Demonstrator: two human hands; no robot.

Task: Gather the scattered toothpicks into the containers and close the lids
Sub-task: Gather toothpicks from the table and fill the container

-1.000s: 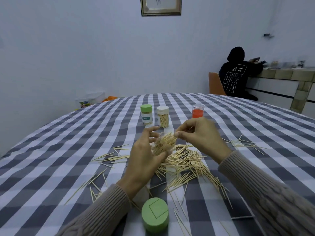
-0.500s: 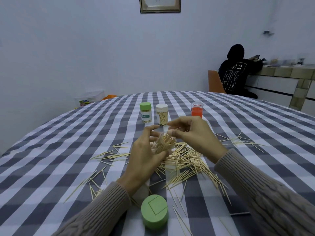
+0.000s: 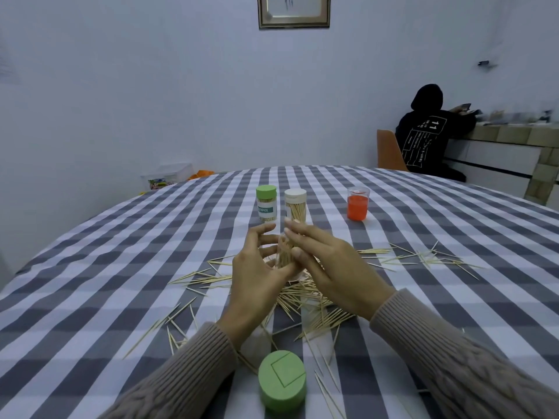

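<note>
**Bundle turned upright between both hands, loading into clear container**

Left hand (image 3: pixel 257 276) grips a bundle of toothpicks (image 3: pixel 284 252), apparently inside a clear container that is hard to make out; cannot tell its rim. Right hand (image 3: pixel 326 267) has fingers fairly straight, pressing the bundle's far side and top, squaring it. Both hands are above the counter (image 3: pixel 121 267) centre, over the main scattered pile (image 3: pixel 311 300).

Change: a second ago the bundle lay tilted and fanned in the left hand, the right hand pinching at its tips. Now it stands near upright and tighter, and the right hand has flattened against it. Judged: this batch is nearly seated; plenty is left to gather.

Loose toothpicks lie left of the hands (image 3: pixel 199 276), toward the near edge (image 3: pixel 175 331) and toward the right edge (image 3: pixel 423 257). A green lid (image 3: pixel 282 379) sits at the near edge, not yet on. Green-lidded container (image 3: pixel 266 204) and white-lidded container (image 3: pixel 295 205) stand closed toward the far edge; orange container (image 3: pixel 357 204) stands to their right. Camera view shifted slightly; those did not move.
</note>
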